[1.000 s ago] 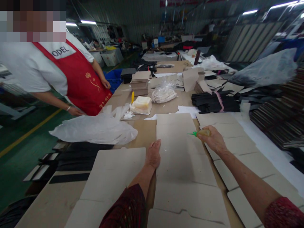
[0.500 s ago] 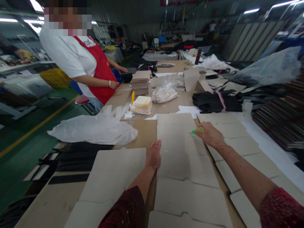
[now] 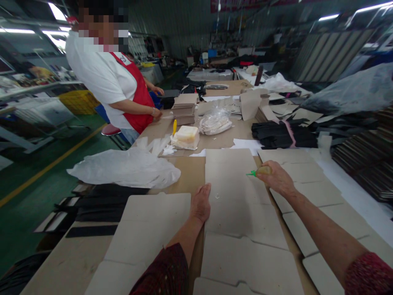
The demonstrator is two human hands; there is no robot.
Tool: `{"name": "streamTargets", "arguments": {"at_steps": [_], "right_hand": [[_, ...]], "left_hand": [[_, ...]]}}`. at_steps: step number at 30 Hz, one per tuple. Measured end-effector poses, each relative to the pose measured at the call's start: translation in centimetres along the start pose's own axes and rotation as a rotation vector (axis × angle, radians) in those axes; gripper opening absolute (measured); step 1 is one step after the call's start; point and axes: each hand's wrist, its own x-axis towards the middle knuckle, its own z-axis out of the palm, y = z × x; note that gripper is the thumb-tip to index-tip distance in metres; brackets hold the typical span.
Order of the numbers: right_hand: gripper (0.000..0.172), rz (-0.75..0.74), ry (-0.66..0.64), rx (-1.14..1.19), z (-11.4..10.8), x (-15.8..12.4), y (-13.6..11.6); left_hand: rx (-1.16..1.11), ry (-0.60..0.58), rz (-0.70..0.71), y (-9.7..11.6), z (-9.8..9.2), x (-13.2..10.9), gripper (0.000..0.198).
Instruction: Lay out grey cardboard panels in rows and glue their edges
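Note:
My right hand (image 3: 278,178) is closed around a small yellowish squeeze bottle (image 3: 264,170) with a green nozzle. The nozzle points left, over the far panel of the middle row of grey-beige cardboard panels (image 3: 229,176); whether its tip touches the surface I cannot tell. My left hand (image 3: 201,203) lies with fingers stretched out along that row's left edge, holding nothing. Overlapping panels continue toward me, with notched edges. Another row of panels (image 3: 310,188) lies under and beyond my right forearm, and a third row (image 3: 153,213) is left of my left hand.
Across the table, a co-worker in a red apron (image 3: 138,96) stands at the left. A white block (image 3: 186,137), a plastic-wrapped bundle (image 3: 216,123) and stacked cardboard (image 3: 185,108) sit ahead. Plastic sheeting (image 3: 125,168) lies left; black strips (image 3: 284,133) lie right.
The whole view has shifted slightly. My right hand keeps the bottle over nearly the same spot, and my left hand stays at the panel edge. The co-worker's torso has leaned toward the table.

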Motion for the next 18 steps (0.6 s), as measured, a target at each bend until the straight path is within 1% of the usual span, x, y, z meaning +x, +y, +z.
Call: {"name": "streamTargets", "arguments": {"at_steps": [2,3,5,8,11,16,18], "right_hand": [[0.043,0.062,0.076,0.085,0.9,-0.3,-0.5],[0.046,0.088,0.085,0.139,1.4,-0.5,-1.1],[0.050,0.090,0.032,0.240,2.3,-0.8,-2.5],[0.045,-0.042,-0.070,0.295,3.5,-1.1,-5.2],[0.038,-0.135,-0.112,0.267,4.6,-0.9,-7.2],[0.034,-0.240,-0.117,0.205,6.3,-0.1,-8.7],[0.033,-0.256,-0.133,0.173,6.7,0.1,-9.1]], "left_hand": [[0.006,-0.001,0.001,0.1,-0.1,-0.1,0.063],[0.009,-0.003,0.001,0.2,-0.1,-0.1,0.063],[0.014,-0.009,0.000,0.4,-0.3,-0.2,0.063],[0.017,-0.014,-0.013,0.6,-0.4,-0.3,0.061],[0.011,-0.020,-0.026,0.8,-0.5,-0.3,0.062],[-0.002,-0.033,-0.044,1.0,-0.7,-0.3,0.062],[-0.007,-0.037,-0.051,1.0,-0.8,-0.3,0.062]]}}
